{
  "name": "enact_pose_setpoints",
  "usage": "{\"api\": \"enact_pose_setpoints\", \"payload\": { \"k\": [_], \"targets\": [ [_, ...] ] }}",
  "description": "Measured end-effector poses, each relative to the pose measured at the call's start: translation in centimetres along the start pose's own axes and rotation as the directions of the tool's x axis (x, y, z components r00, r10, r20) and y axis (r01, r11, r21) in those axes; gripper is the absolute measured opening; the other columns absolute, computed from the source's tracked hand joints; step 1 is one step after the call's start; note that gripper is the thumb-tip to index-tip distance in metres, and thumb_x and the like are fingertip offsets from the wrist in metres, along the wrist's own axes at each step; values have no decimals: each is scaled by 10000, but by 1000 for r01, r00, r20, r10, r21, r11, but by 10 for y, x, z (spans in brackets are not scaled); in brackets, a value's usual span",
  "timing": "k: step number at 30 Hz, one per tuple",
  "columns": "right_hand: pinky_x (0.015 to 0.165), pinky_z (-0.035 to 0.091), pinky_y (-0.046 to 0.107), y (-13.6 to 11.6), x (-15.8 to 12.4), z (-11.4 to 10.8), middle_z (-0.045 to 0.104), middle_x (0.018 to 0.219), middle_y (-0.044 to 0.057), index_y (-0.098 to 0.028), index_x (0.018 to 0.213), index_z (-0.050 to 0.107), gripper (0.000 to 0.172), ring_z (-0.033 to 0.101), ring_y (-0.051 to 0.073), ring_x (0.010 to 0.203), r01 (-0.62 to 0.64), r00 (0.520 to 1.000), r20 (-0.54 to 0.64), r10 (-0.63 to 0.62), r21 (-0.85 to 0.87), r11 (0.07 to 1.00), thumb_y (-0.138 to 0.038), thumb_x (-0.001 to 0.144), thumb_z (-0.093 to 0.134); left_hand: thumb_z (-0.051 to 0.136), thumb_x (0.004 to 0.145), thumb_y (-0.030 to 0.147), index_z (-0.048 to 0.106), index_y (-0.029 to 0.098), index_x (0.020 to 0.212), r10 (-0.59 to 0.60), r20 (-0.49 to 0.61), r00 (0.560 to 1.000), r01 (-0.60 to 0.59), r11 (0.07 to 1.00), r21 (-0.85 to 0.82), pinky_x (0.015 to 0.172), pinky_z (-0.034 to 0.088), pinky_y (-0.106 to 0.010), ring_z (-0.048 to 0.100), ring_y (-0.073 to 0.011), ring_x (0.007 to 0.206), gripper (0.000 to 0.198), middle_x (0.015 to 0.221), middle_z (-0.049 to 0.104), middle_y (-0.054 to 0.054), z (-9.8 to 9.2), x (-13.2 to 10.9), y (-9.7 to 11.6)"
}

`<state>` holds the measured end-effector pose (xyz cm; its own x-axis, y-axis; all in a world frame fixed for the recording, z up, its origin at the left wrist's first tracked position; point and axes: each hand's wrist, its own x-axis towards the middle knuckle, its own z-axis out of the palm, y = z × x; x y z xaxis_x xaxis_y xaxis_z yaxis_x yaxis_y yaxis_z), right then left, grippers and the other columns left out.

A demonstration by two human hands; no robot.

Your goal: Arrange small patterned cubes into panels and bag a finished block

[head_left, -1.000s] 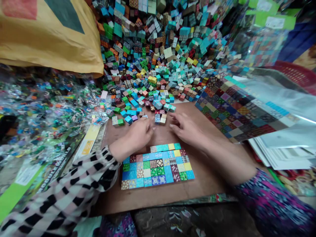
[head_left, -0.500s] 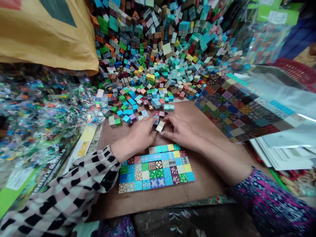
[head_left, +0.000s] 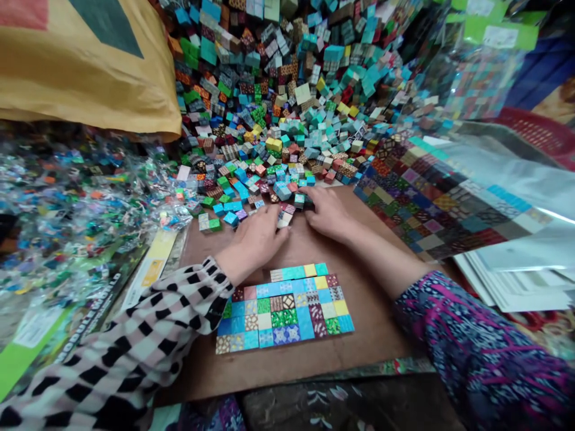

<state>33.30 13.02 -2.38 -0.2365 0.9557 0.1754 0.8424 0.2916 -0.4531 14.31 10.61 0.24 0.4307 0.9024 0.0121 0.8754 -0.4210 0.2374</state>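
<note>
A flat grid of small patterned cubes (head_left: 287,308) lies on a brown board (head_left: 363,341) in front of me, with a short unfinished row along its far edge. My left hand (head_left: 258,239) rests just beyond the grid, knuckles up, fingertips closed on a cream cube (head_left: 284,220). My right hand (head_left: 330,212) reaches to the near edge of the loose cube pile (head_left: 287,90), its fingers curled onto a teal cube (head_left: 299,200). The two hands are close together, almost touching.
The pile of coloured cubes rises behind the board. A yellow sack (head_left: 90,66) lies at the back left above clear packets of cubes (head_left: 67,197). A bagged cube sheet (head_left: 431,197), white sheets (head_left: 516,281) and a red basket (head_left: 539,129) are on the right.
Both hands have moved away from the grid toward the pile. The right hand went furthest, onto cubes at the pile's edge. The cream cube shifted with the left fingertips.
</note>
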Motion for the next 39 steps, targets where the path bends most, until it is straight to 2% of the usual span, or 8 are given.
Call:
{"api": "enact_pose_setpoints", "payload": {
  "k": [8,14,18,21,26,30,34,39],
  "targets": [
    [1005,435,484,2,-9,-4,585,1297,139,-183,1333,552,517,533,311,1188,22,1000,16,-23,95,995,-261,830,637,518,931,358,538,148,1277,65,53,997,-69,994,83,821,516,-402,627,-296,1031,405,1147,640,-144,-11,-1,-10],
    [1013,449,445,-2,-10,-5,588,1294,136,-191,1319,584,495,535,288,1209,20,999,41,-25,109,994,-167,826,610,520,941,379,582,157,1250,66,35,997,-71,982,173,766,519,-391,629,-293,981,386,1127,596,-139,-19,-5,-5],
    [966,478,463,-2,-22,-4,604,1244,129,-197,1239,625,417,562,298,1160,2,999,33,-5,85,996,-190,824,593,548,930,341,568,184,1289,200,-67,978,-188,970,151,844,506,-393,598,-279,1047,392,1191,573,-119,-15,1,0],
    [947,489,461,-2,-32,-1,631,1195,126,-193,1251,611,435,580,298,1132,17,1000,24,-18,66,998,-181,817,581,556,916,268,524,165,1341,330,-45,943,-323,938,124,935,475,-402,578,-270,1099,438,1229,601,-112,-8,10,5],
    [1039,432,438,-5,-41,0,637,1288,108,-189,1234,610,432,556,257,1218,111,994,-32,-108,136,984,-107,811,572,505,907,191,621,116,1139,353,37,935,-355,926,128,945,465,-399,597,-259,1055,270,1130,666,-126,2,24,7],
    [1029,420,500,-7,-45,-5,671,1237,94,-206,1175,634,338,585,276,1178,30,999,-38,-24,161,987,-154,842,609,477,892,162,646,131,1023,402,70,913,-407,904,132,940,464,-405,598,-250,1011,216,1047,678,-110,1,29,6],
    [970,454,456,-7,-48,-9,698,1161,100,-194,1109,659,264,616,269,1095,0,1000,-12,2,155,988,-155,852,610,490,872,162,662,131,869,421,110,901,-433,892,134,925,466,-406,594,-255,966,175,961,659,-116,-4,31,8],
    [952,464,407,-3,-53,-14,700,1129,88,-209,1068,683,226,619,253,1076,57,998,-6,-57,168,984,-160,855,625,559,840,173,672,166,862,373,66,925,-368,926,-84,909,471,-385,605,-229,949,115,918,669,-74,-6,29,9]
  ]
}}
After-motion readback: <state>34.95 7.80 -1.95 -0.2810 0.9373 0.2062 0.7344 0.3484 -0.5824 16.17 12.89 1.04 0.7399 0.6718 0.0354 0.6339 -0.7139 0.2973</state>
